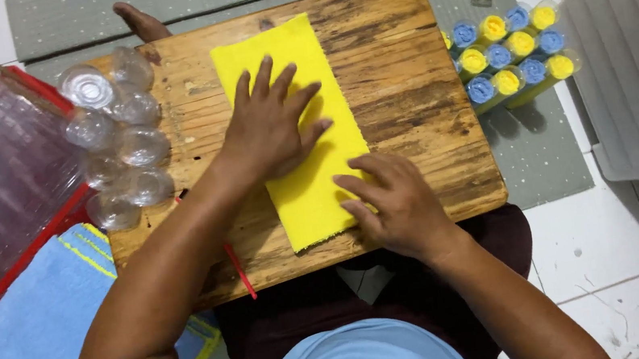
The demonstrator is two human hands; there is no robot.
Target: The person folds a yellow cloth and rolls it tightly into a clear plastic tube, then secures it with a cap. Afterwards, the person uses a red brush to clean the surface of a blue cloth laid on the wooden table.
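Head view, looking down. We observed a yellow cloth (pixel 299 129) lying flat and lengthwise on a small wooden board (pixel 408 104) that rested across the person's lap. The left hand (pixel 270 124) lay palm-down on the middle of the cloth, its fingers spread wide and pressed flat; it gripped nothing. The right hand (pixel 395 203) rested at the cloth's near right corner, fingers bent and loosely parted, their tips touching the cloth's edge; we could not tell whether it pinched the fabric or only pressed on it. Along the board's left edge stood a cluster of clear plastic tubes (pixel 119 135), seen end-on, beside a red basket (pixel 17 265) holding more clear plastic. To the right of the board, on a grey mat (pixel 536 153), stood packed tubes of rolled blue and yellow cloths (pixel 511 54). A light blue towel (pixel 23 346) lay at lower left.
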